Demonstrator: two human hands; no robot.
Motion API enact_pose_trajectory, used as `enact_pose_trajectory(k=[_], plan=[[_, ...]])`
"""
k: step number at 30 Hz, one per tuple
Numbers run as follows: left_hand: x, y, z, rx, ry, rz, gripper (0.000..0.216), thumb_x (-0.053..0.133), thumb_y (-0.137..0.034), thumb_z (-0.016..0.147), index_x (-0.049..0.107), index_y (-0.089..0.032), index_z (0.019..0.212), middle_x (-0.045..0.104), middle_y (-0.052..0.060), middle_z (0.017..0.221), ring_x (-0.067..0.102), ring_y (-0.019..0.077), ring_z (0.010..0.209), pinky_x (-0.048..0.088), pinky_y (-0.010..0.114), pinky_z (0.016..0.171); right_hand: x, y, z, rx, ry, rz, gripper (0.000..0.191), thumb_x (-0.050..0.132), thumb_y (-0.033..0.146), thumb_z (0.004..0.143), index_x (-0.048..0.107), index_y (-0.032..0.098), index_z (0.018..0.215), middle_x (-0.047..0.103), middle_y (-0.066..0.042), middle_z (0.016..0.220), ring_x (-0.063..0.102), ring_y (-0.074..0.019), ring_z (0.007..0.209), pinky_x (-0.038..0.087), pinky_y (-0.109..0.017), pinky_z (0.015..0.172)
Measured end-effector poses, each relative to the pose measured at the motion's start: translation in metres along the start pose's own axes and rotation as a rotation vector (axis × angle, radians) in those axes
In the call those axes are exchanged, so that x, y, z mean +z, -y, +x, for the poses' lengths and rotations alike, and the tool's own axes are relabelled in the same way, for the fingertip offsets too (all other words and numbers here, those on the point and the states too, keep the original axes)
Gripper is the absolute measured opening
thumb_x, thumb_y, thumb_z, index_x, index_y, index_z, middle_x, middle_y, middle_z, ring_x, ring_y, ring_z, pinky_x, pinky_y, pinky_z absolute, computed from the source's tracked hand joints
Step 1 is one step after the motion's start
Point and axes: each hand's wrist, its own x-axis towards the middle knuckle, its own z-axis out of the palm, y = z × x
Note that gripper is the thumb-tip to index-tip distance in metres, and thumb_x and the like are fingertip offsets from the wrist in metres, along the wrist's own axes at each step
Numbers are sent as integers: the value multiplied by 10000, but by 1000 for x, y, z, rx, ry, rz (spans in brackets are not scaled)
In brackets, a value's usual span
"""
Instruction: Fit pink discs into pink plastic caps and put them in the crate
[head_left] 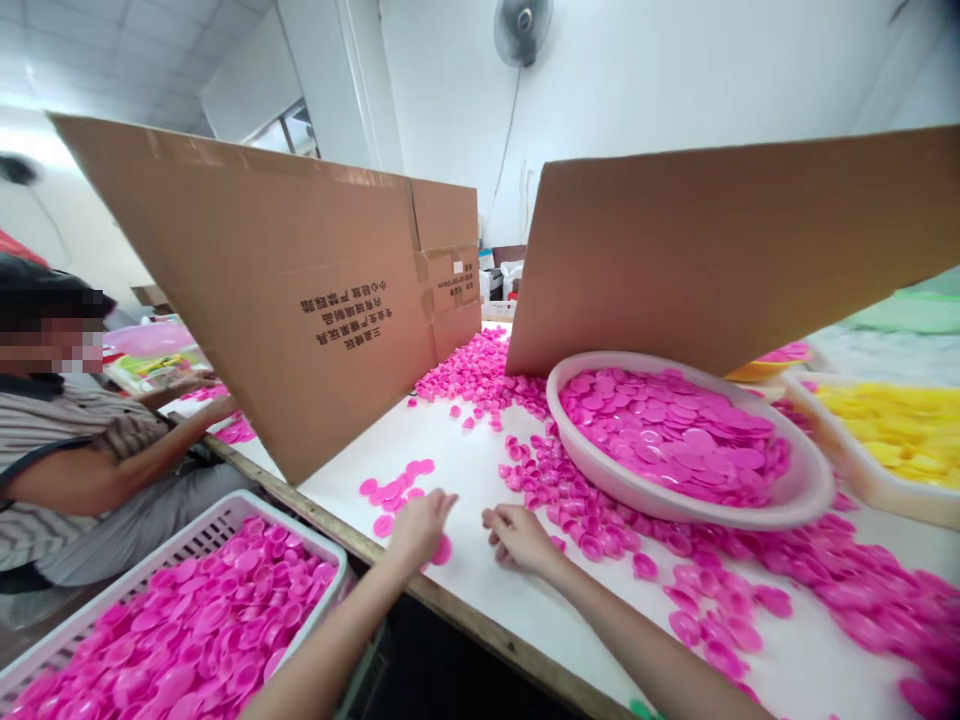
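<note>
Above the white table top, my left hand [420, 525] is closed, its fingers bent together toward the right. Flat pink plastic discs [394, 492] lie loosely beside and under it. Across a small gap, my right hand [517, 535] is closed too, fingers curled toward the left. Small pink plastic cups [592, 530] lie in a heap just right of that hand. Whatever either hand may hold is hidden by the fingers.
A large round basin [814, 500] of pink discs stands at the right, near a tray [870, 465] of yellow pieces. Cardboard panels [285, 380] rise at left and right. A white basket [334, 545] full of pink cups sits lower left. A co-worker [90, 450] sits beyond it.
</note>
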Motion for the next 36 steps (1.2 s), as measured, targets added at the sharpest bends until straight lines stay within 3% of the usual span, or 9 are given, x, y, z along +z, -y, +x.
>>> enact_pose_trajectory(k=[2, 5, 8, 14, 19, 24, 29, 33, 36], plan=[[-43, 44, -20, -172, -90, 51, 378, 239, -447, 845, 539, -216, 862, 624, 50, 719, 574, 180, 667, 358, 249, 565, -22, 3, 2, -149, -211, -235, 341, 362, 411, 829, 571, 142, 857, 618, -95, 845, 604, -175, 748, 452, -280, 654], [-97, 110, -50, -452, -175, 294, 325, 324, -435, 801, 536, -192, 844, 626, 90, 770, 577, 247, 726, 373, 298, 585, -42, -3, 8, -154, -398, -568, 305, 445, 328, 799, 574, 143, 1005, 544, -148, 1065, 508, -247, 987, 382, -333, 802], [-106, 138, -62, -435, -193, 390, 254, 372, -348, 779, 529, -162, 854, 612, 113, 859, 565, 260, 802, 385, 321, 649, -42, -14, 15, -102, -391, -754, 283, 484, 255, 770, 600, 113, 986, 525, -182, 1096, 477, -285, 1010, 360, -346, 812], [-20, 77, -11, -111, -71, 84, 280, 393, -310, 788, 531, -165, 985, 591, 80, 949, 533, 188, 879, 371, 275, 764, -33, -23, 15, -173, -347, -776, 302, 415, 93, 762, 609, 121, 992, 536, -166, 1063, 502, -247, 944, 356, -319, 808], [29, 33, 25, -82, -154, 139, 297, 404, -293, 791, 543, -132, 998, 540, 142, 1018, 456, 269, 988, 309, 392, 829, -21, -16, 0, -250, -271, -492, 397, 405, 74, 758, 543, 152, 1121, 501, -116, 1021, 505, -186, 922, 377, -273, 825], [41, 29, 33, -55, -87, 84, 214, 366, -175, 799, 568, -104, 809, 579, 130, 838, 538, 205, 799, 367, 308, 699, 12, -7, -7, -347, -163, -249, 277, 432, 68, 745, 644, 171, 890, 482, -74, 914, 515, -151, 854, 409, -246, 784], [30, 25, 27, -16, -92, 0, 227, 320, -125, 804, 547, -134, 805, 595, 89, 792, 556, 174, 752, 389, 279, 660, 20, -11, -12, -401, -178, -194, 223, 441, 110, 763, 609, 178, 891, 525, -55, 891, 526, -148, 830, 413, -259, 772], [24, 8, 11, 88, -156, -464, 208, 344, -248, 821, 521, -172, 900, 601, 49, 862, 568, 135, 743, 430, 249, 658, 8, -10, -12, -349, -244, -160, 240, 495, 209, 757, 608, 186, 967, 559, -68, 930, 534, -168, 858, 418, -279, 790], [28, -10, 1, 130, -98, -825, 222, 410, -320, 785, 524, -165, 896, 601, 34, 794, 572, 120, 647, 447, 236, 590, -1, -1, -2, -261, -280, -7, 279, 484, 290, 770, 598, 180, 1000, 592, -71, 923, 557, -143, 725, 457, -268, 688]])
